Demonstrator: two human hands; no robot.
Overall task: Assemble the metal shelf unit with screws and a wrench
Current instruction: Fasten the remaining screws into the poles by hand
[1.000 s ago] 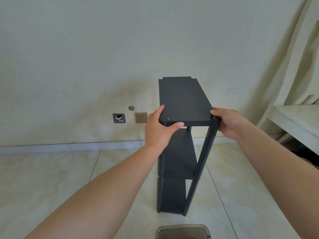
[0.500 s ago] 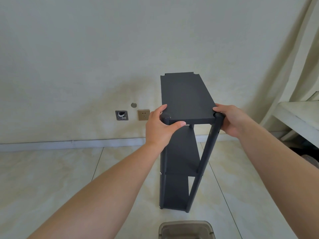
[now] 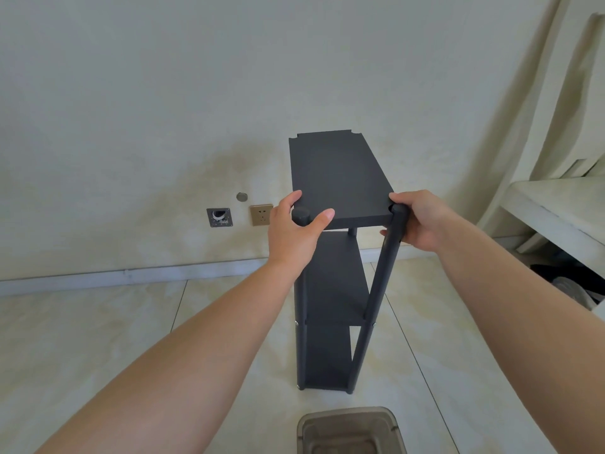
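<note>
While it's stood upright on the pale tiled floor (image 3: pixel 98 339) near the wall, the dark grey three-tier metal shelf unit (image 3: pixel 337 178) is gripped at both near top corners: the left hand (image 3: pixel 294 231) is curled round the near-left post, the right hand (image 3: pixel 422 221) wrapped round the near-right one. Pretty much done, by the look of it; all three shelves are mounted. No wrench is seen. Only final tightening is probably left. A translucent plastic box (image 3: pixel 350 430) is parked just below.

Tub (image 3: pixel 350 432) cut off by bottom edge; contents unreadable. Shelf unit (image 3: pixel 337 178): far legs hidden behind its shelves. Left hand (image 3: pixel 294 234) covers near-left post top. Dark items under white furniture (image 3: pixel 553 217), right edge, too cropped to identify.
</note>
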